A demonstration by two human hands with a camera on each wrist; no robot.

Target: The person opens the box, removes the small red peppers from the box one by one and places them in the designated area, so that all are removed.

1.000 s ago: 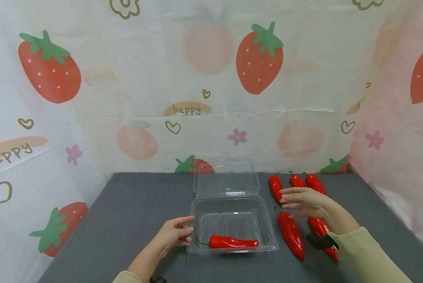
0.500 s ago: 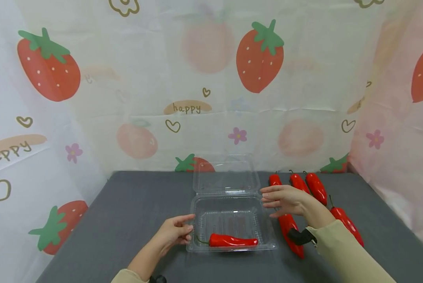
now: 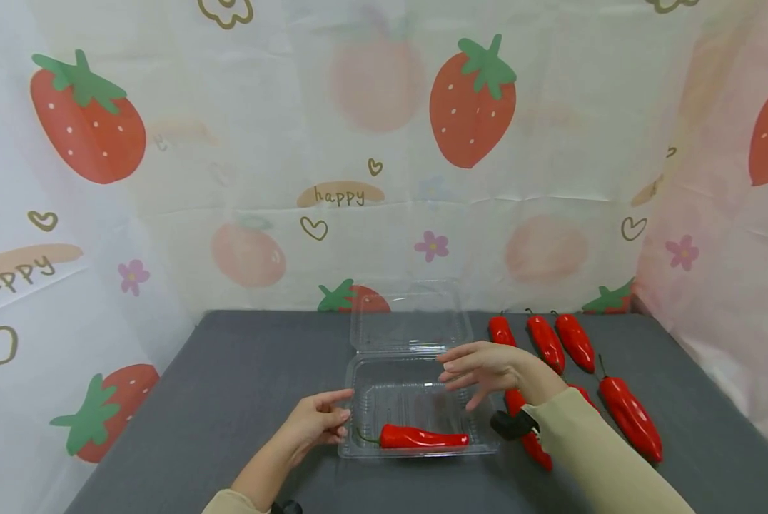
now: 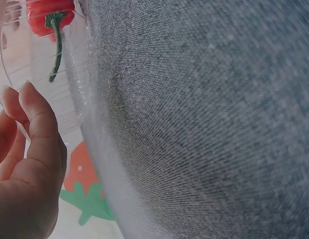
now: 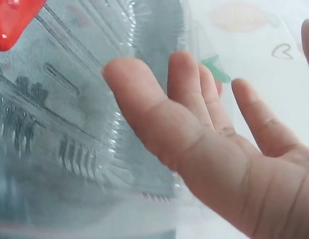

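A clear plastic clamshell container [image 3: 356,371] lies on the table with its lid [image 3: 410,321] tipped back. One red chili pepper [image 3: 416,437] lies sideways along its front wall, green stem to the left. My left hand [image 3: 316,422] pinches the container's left rim between thumb and fingers; the left wrist view shows the rim running between the fingertips [image 4: 32,92]. Above the container's right side hovers my right hand [image 3: 489,371], fingers spread and relaxed, holding nothing. In the right wrist view the pepper's red tip [image 5: 10,22] is beyond the thumb.
Several red chili peppers lie right of the container, among them a back one [image 3: 575,343] and a large right one [image 3: 629,417]. Another pepper [image 3: 534,451] is partly under my right wrist. A printed curtain [image 3: 384,143] borders the dark tabletop [image 3: 268,357].
My right hand has moved left, from over the peppers to over the container's right part. A pepper now lies farther right, uncovered by the arm. My left hand stays at the rim.
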